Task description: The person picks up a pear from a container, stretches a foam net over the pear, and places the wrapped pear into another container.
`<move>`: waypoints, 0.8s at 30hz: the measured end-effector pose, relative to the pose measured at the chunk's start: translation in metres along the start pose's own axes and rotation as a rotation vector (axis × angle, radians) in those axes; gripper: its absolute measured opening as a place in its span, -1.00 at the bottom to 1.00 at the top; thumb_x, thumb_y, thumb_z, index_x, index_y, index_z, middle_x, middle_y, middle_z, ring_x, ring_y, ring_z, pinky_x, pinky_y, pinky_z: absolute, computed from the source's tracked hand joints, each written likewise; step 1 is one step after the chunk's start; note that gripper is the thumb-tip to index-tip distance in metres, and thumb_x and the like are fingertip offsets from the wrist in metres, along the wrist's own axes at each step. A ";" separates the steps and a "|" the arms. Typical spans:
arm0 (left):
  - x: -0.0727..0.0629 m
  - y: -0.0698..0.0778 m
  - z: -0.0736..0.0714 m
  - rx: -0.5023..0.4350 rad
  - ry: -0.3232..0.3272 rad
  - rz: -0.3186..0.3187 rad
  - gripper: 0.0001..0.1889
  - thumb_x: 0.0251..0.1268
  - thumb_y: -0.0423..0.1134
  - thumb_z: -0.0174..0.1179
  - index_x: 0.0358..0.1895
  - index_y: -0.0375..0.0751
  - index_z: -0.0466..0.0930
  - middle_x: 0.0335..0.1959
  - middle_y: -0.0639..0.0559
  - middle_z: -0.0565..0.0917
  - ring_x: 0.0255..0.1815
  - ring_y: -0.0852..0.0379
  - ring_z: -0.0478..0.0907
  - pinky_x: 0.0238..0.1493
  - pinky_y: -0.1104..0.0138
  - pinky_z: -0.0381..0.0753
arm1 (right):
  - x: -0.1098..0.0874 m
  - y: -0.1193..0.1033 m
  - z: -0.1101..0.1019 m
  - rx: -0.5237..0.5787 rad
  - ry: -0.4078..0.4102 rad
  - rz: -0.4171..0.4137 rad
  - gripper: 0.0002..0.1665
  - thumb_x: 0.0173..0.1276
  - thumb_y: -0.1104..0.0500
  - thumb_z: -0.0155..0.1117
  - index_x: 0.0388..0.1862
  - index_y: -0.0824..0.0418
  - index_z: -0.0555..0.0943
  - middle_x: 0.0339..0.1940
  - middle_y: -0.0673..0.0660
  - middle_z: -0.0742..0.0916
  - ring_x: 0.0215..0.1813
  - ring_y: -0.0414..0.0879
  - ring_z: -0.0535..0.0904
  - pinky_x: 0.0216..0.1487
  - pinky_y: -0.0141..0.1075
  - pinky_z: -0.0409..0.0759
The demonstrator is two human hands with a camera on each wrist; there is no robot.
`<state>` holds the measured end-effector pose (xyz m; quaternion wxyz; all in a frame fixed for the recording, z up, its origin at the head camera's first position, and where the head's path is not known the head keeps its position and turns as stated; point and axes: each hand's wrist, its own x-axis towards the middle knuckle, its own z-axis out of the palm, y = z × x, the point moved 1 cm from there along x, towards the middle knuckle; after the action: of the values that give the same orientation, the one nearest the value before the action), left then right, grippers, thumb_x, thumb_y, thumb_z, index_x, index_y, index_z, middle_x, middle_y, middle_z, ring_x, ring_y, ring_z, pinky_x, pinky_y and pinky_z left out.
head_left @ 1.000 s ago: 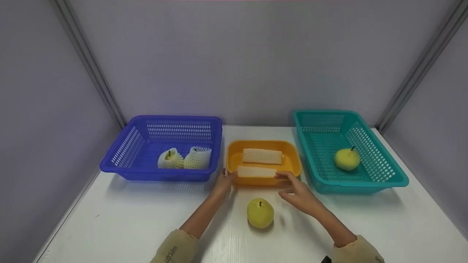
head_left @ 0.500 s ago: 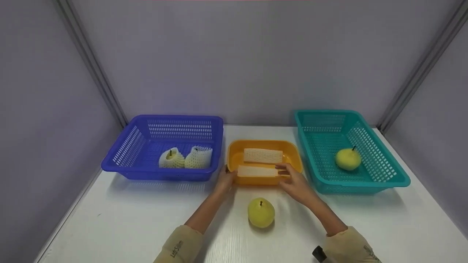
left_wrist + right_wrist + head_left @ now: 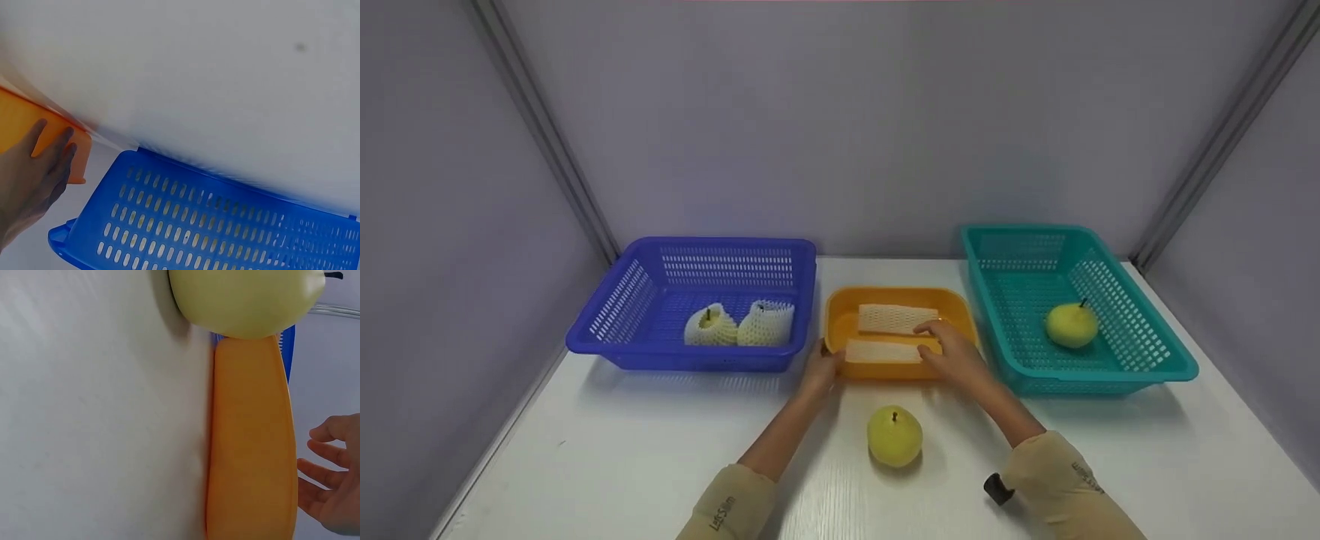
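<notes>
An orange tray (image 3: 963, 343) holds two flattened white foam net sleeves, a back sleeve (image 3: 894, 319) and a front sleeve (image 3: 883, 351). My left hand (image 3: 819, 373) touches the tray's left front corner; in the left wrist view its fingers (image 3: 52, 151) lie fairly straight along the outer wall. My right hand (image 3: 958, 360) reaches over the tray's right front rim, index finger by the back sleeve's right end and thumb by the front sleeve's right end. Its fingers are loosely bent and apart in the right wrist view. A bare yellow pear (image 3: 895, 436) stands in front of the tray.
On the left, a blue basket (image 3: 690, 360) holds two pears in foam nets (image 3: 765, 326). To the right is a teal basket (image 3: 1099, 386) with one bare pear (image 3: 1072, 326). Grey panels (image 3: 885, 127) enclose the white table (image 3: 607, 457) at the back and sides.
My right hand has moved forward and left, from the tray's front right rim to over its inside. My left hand has settled against the left corner. Tray, sleeves and pears have stayed put.
</notes>
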<state>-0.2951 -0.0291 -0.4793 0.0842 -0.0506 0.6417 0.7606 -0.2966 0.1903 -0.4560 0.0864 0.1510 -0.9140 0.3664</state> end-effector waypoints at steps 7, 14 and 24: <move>0.041 -0.040 -0.012 0.029 -0.009 0.083 -0.50 0.33 -0.38 -0.04 0.29 -0.45 0.10 0.21 -0.29 0.32 0.17 -0.03 0.30 0.16 0.19 0.30 | 0.010 0.008 0.011 -0.061 -0.109 0.050 -0.67 0.31 0.21 0.17 0.03 0.30 0.49 0.04 0.19 0.54 0.13 0.05 0.40 0.15 -0.07 0.35; 0.045 -0.045 -0.016 0.054 -0.014 0.092 -0.54 0.32 -0.39 -0.02 0.25 -0.42 0.17 0.17 -0.27 0.36 0.08 -0.02 0.35 0.09 0.21 0.37 | 0.015 0.011 0.014 -0.082 -0.226 0.158 -0.60 0.37 0.15 0.07 0.15 0.26 0.45 0.14 0.21 0.50 0.19 0.05 0.35 0.20 -0.06 0.27; 0.009 -0.007 -0.001 -0.027 0.002 0.006 -0.51 0.37 -0.46 -0.16 0.30 -0.53 -0.02 0.25 -0.42 0.19 0.19 -0.16 0.23 0.19 0.09 0.24 | 0.027 0.010 0.011 -0.099 -0.378 0.243 -0.52 0.38 0.10 0.01 0.23 0.27 0.39 0.15 0.24 0.51 0.08 0.06 0.45 0.12 -0.05 0.38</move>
<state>-0.3028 -0.0281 -0.4880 0.0805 -0.0507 0.6318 0.7693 -0.3254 0.1839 -0.4632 -0.1238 0.1016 -0.9423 0.2940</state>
